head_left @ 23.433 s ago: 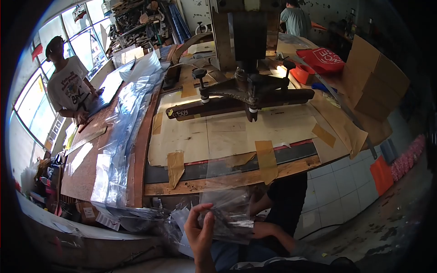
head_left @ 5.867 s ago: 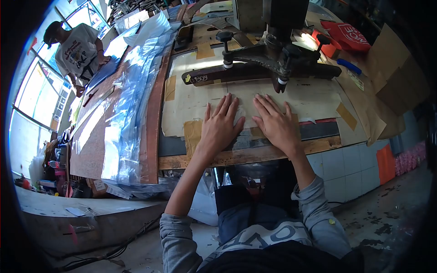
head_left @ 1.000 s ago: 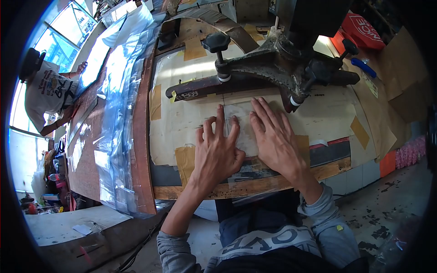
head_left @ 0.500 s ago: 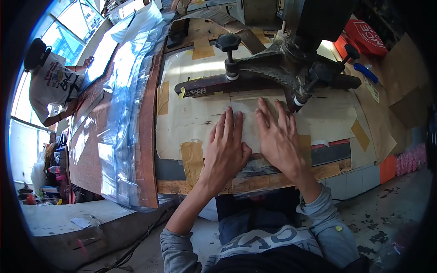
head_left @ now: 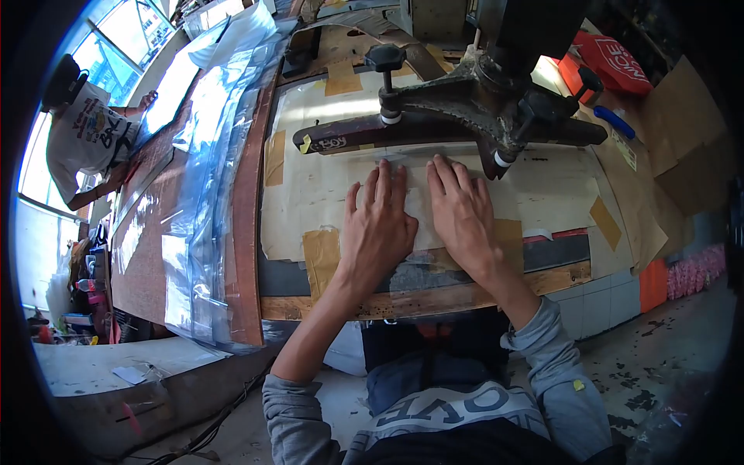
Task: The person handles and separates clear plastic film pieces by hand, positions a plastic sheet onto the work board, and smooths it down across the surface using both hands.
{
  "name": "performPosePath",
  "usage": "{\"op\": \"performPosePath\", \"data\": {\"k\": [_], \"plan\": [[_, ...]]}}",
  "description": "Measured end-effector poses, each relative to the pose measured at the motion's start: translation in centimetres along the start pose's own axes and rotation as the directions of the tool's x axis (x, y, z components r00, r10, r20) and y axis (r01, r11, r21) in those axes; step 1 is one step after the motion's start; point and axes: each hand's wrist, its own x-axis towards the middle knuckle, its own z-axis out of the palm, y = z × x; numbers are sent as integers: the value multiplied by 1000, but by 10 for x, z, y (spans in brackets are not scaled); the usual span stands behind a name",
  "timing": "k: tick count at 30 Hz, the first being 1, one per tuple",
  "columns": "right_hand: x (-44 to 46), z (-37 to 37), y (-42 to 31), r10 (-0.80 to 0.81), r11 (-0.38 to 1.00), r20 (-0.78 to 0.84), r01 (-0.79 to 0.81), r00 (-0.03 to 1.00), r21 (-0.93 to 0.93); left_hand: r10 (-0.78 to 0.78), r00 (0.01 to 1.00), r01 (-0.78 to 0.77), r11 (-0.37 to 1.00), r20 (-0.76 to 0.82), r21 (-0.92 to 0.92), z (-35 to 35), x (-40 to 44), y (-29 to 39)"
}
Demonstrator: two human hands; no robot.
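My left hand (head_left: 378, 225) lies palm down on a pale, worn sheet (head_left: 310, 182), fingers stretched forward and slightly apart. Beside it, my right hand (head_left: 463, 217) is also flat on the sheet, its fingers extended and fairly close together. Just beyond both sets of fingertips a dark metal bar (head_left: 418, 136) with a black knob (head_left: 385, 58) crosses over the sheet, joined to a heavy machine arm (head_left: 496, 77). Brown tape patches (head_left: 319, 260) stick to the sheet's near edge. Whether a thin piece lies under my palms, I cannot tell.
Clear plastic sheeting (head_left: 205, 194) covers part of a reddish-brown board (head_left: 139, 263) on the left, where another person (head_left: 89, 136) stands. To the right are a blue-handled tool (head_left: 614, 122), brown paper (head_left: 686, 147) and a red bag (head_left: 614, 63). A wooden edge (head_left: 418, 301) borders the worktable.
My left hand has slid a little forward toward the bar. My right hand's fingers have drawn closer together. The whole view has shifted slightly, and the other person's lower arm has moved.
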Motion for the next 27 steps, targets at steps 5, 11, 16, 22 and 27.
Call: {"op": "performPosePath", "data": {"k": [5, 11, 16, 22, 27], "plan": [[5, 5, 0, 20, 1000, -9, -20, 1000, -8, 0, 1000, 1, 1000, 24, -31, 1, 6, -6], [5, 4, -2, 40, 999, 5, -40, 999, -22, 21, 1000, -21, 1000, 9, -2, 1, 7, -7], [6, 1, -2, 34, 999, 16, -34, 999, -14, 4, 1000, -4, 1000, -1, -7, -2, 4, -5], [3, -3, -1, 15, 1000, 62, -15, 998, 2, -33, 999, 33, 999, 18, -4, -7, -3, 0], [-1, -6, -5, 30, 999, 95, -32, 995, 16, -28, 999, 27, 999, 28, 28, -7, -2, 1]]}}
